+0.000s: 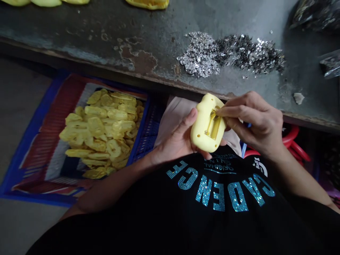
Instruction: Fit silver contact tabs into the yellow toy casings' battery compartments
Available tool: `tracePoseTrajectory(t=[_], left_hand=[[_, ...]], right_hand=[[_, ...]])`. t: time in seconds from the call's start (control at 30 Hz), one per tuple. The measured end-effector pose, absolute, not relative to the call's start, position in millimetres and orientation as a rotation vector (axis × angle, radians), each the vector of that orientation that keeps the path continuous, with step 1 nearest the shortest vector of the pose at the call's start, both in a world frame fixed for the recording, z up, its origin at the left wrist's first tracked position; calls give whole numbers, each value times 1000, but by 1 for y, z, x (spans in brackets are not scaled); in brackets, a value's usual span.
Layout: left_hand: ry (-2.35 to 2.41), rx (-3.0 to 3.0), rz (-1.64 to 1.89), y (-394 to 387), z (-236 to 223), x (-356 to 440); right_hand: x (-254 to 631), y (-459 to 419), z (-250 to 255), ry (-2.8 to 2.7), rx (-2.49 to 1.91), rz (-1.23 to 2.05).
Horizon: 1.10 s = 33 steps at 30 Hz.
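Observation:
My left hand (178, 140) is closed around a pale yellow plastic shell (205, 124), held just in front of the table edge above my lap. A rectangular recess in the shell faces up. My right hand (252, 122) pinches its thumb and forefinger together at that recess, on a small part too tiny to name. Both hands touch the shell.
A worn grey table (148, 39) carries a heap of small shiny metal pieces (228, 53). More yellow shells (148, 3) lie along its far edge. A blue crate (29, 141) on the floor to the left holds several yellow shells (103, 132). Red plastic (292, 141) sits right.

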<state>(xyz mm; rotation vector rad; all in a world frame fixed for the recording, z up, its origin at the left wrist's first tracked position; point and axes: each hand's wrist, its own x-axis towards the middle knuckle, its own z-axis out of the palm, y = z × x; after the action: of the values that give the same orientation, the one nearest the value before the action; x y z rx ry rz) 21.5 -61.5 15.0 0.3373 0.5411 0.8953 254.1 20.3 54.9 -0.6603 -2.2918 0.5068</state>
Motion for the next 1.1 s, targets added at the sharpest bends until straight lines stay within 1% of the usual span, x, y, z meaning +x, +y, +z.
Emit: tracePoseTrajectory(t=[0.17,0.27,0.33,0.43,0.57,0.67,0.77,0.9,1.0,1.1], left_hand=[[675,400,1005,-68,19,27],[767,500,1097,-73,18,31],[809,572,1139,-74,18,32],[865,672,1183,-74,20,32],[909,898,1178,-72,21,32],[1025,1195,1158,-76,21,32],[1144,1544,1225,-80,22,33],[1096,1821,1389,-82,26,35],[1036,1897,1413,-81,27,34],[978,1936,1450,-78,27,32]], right_hand=[[255,36,59,-2222,-824,852],[255,42,60,-2234,-823,955],[255,42,61,-2243,-813,961],[253,40,59,-2272,-784,884],[253,34,37,-2246,-625,637],[257,25,12,-2107,-591,458],[260,15,-6,-1944,-608,336],[259,12,-13,-1856,-562,234],[256,15,-14,-1820,-501,160],[255,15,-15,-1835,-598,125]])
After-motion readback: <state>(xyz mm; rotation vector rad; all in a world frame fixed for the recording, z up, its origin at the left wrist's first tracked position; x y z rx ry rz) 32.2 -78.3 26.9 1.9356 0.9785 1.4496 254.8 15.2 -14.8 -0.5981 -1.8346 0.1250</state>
